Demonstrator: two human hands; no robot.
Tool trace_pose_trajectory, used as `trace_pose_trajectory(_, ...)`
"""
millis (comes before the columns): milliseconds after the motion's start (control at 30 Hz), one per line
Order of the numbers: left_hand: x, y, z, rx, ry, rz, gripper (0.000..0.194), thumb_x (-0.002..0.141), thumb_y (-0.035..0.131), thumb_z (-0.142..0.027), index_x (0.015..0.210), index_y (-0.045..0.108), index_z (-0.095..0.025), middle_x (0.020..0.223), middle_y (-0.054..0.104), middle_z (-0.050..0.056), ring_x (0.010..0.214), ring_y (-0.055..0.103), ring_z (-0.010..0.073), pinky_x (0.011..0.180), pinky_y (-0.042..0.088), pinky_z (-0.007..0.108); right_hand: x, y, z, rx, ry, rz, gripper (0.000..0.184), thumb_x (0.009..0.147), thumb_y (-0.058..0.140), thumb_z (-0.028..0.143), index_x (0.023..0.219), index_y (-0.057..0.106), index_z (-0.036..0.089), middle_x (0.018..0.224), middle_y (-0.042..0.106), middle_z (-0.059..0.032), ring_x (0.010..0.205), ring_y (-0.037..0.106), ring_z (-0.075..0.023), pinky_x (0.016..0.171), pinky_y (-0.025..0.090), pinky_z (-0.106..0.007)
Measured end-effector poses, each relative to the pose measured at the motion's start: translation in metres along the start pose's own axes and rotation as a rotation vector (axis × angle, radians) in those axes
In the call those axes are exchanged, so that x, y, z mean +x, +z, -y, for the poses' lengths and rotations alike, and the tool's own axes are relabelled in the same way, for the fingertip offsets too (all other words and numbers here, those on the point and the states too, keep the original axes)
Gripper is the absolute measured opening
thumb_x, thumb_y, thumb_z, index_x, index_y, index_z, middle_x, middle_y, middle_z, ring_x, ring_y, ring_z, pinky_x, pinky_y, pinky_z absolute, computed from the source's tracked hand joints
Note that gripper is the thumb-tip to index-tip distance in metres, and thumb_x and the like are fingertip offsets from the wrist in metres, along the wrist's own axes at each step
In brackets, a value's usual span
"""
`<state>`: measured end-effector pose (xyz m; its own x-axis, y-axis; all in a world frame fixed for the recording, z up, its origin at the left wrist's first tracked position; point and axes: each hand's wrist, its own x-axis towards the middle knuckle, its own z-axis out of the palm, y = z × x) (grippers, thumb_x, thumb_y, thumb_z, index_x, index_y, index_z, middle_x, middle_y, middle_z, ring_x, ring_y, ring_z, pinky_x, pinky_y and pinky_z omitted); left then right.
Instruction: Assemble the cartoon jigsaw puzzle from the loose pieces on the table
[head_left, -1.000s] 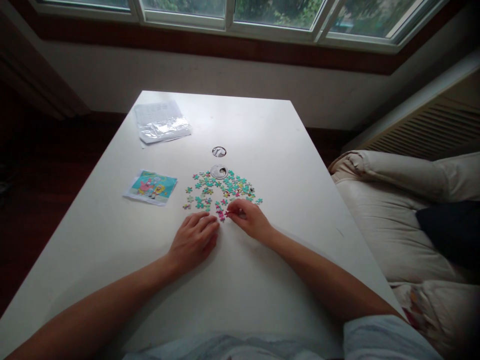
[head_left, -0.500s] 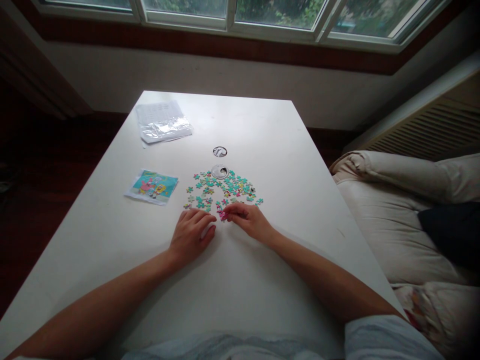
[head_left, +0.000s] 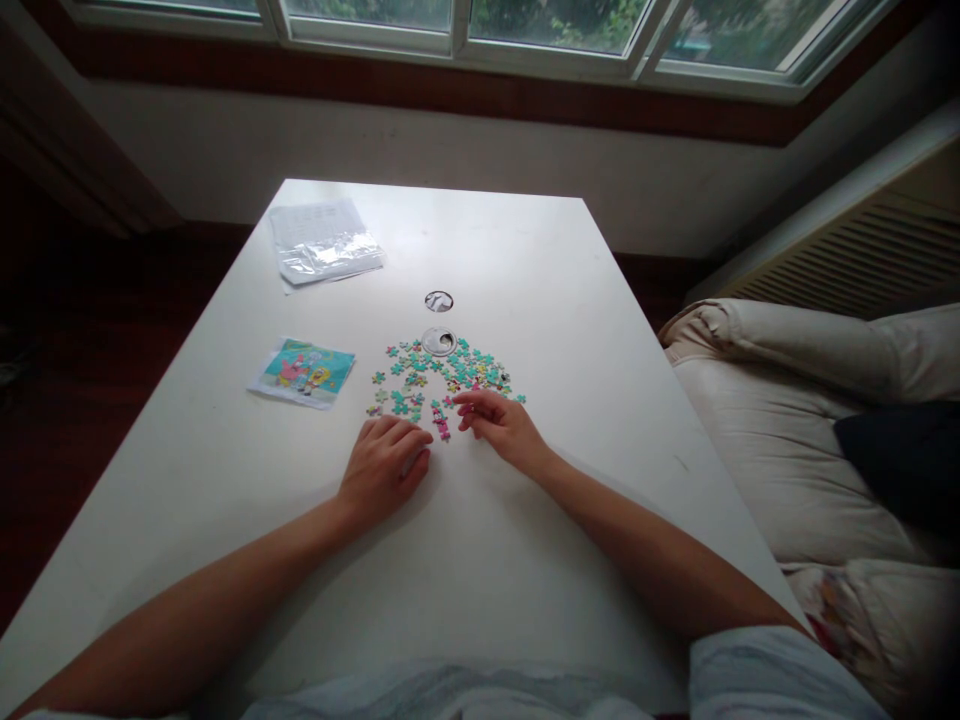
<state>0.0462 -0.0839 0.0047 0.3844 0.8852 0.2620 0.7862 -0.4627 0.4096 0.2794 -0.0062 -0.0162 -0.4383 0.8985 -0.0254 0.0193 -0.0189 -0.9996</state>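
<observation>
The right hand (head_left: 495, 425) is held over the puzzle pieces with thumb and forefinger brought close together; a speck of pink is seen at the fingertips, but whether a piece is pinched there cannot be told. The left hand (head_left: 385, 460) is rested palm down on the tabletop (head_left: 525, 260), its fingers loosely bent and its thumb parted from the forefinger, with nothing seen in its grasp. Between the two hands, a short strip of pink pieces (head_left: 441, 425) is laid, pointing toward the near edge. Beyond the hands, loose puzzle pieces (head_left: 491, 376), mostly green, are scattered in a rough arc about midway between the left and right edges. The arc is topped by a round grey disc (head_left: 439, 341), and a smaller dark-rimmed oval (head_left: 439, 301) is seen farther toward the far edge. Near the left edge, a picture card (head_left: 309, 372) with cartoon figures is placed flat. At the far left corner, papers and a shiny clear sleeve (head_left: 326, 243) are stacked. Past the right edge, a pale sofa (head_left: 735, 440) is seen, and past the far edge, a window (head_left: 555, 25).
</observation>
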Motion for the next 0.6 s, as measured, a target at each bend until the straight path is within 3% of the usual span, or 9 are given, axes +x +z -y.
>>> trace_pose_trajectory(200,-0.0001,-0.0005,-0.0007,0.001,-0.001,0.002,0.013,0.099,0.056,-0.024,0.106,0.067,-0.024,0.105,0.073,0.004,0.104,0.06,0.0247,0.091,0.042,0.043,0.0011,0.0016,-0.0015,0.09,0.073,-0.016,0.029,0.082,0.08,0.042,0.101,0.071,0.022,0.091,0.078,-0.0032,0.082,0.076,-0.0188,0.066,0.056,-0.027)
trace_pose_trajectory(367,0.0002,-0.0006,-0.0012,0.003,-0.005,0.004,0.013,0.099,0.056,-0.024,0.106,0.067,-0.024,0.105,0.074,0.004,0.104,0.06,0.0243,0.091,0.042,0.043,0.0012,0.0007,0.0,0.148,0.091,0.008,0.036,0.083,0.08,0.045,0.11,0.068,0.023,0.096,0.08,-0.0045,0.086,0.077,-0.0192,0.072,0.059,-0.029)
trace_pose_trajectory(600,-0.0002,-0.0007,-0.0002,0.008,-0.005,0.013,0.014,0.098,0.056,-0.024,0.107,0.067,-0.025,0.106,0.074,0.004,0.104,0.06,0.0248,0.092,0.042,0.044,0.0013,0.0007,0.0025,0.132,0.105,0.018,0.03,0.081,0.08,0.044,0.094,0.068,0.02,0.092,0.078,-0.0037,0.088,0.076,-0.0197,0.073,0.059,-0.03)
